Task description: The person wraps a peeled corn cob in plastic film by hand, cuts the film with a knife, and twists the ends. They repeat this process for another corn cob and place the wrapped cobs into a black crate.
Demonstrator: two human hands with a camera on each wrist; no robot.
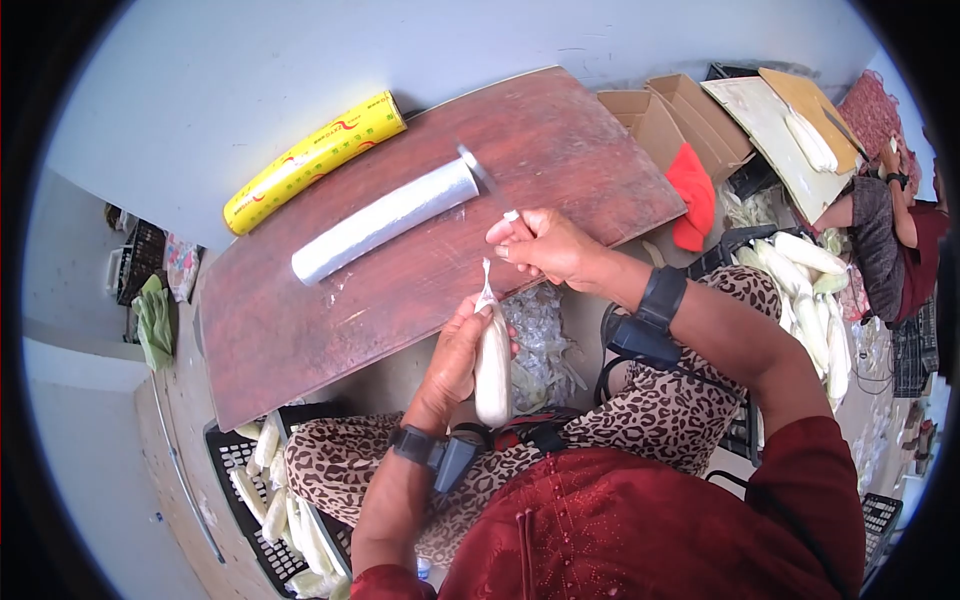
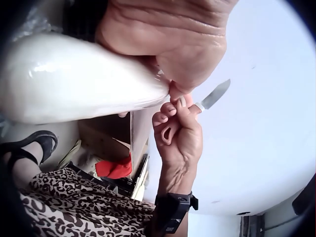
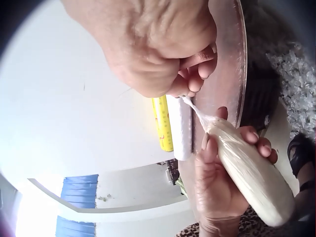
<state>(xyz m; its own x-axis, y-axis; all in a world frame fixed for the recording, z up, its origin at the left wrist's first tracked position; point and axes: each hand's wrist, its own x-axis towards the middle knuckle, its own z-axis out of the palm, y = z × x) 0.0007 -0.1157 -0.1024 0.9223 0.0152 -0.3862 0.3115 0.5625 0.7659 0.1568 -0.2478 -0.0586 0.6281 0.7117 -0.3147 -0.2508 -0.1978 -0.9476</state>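
In the head view the left hand (image 1: 455, 355) holds a pale corn ear (image 1: 493, 375) wrapped in clear film, its twisted film end (image 1: 487, 275) pointing up. The right hand (image 1: 550, 245) grips a small knife (image 1: 480, 170), blade pointing away over the table. In the right wrist view the film twist (image 3: 195, 109) runs up to the fingertips of the right hand (image 3: 158, 49); whether they pinch it is unclear. There the left hand (image 3: 217, 187) is curled round the ear (image 3: 252, 173). The knife blade (image 2: 217, 94) also shows in the left wrist view.
A film roll (image 1: 385, 220) lies on the reddish-brown table (image 1: 560, 130), with a yellow roll (image 1: 315, 160) along its far edge. A crate (image 1: 240, 470) of corn stands at lower left. More corn (image 1: 810, 300), cardboard boxes (image 1: 690, 120), a red cloth (image 1: 690, 195) and another person (image 1: 905, 220) are at right.
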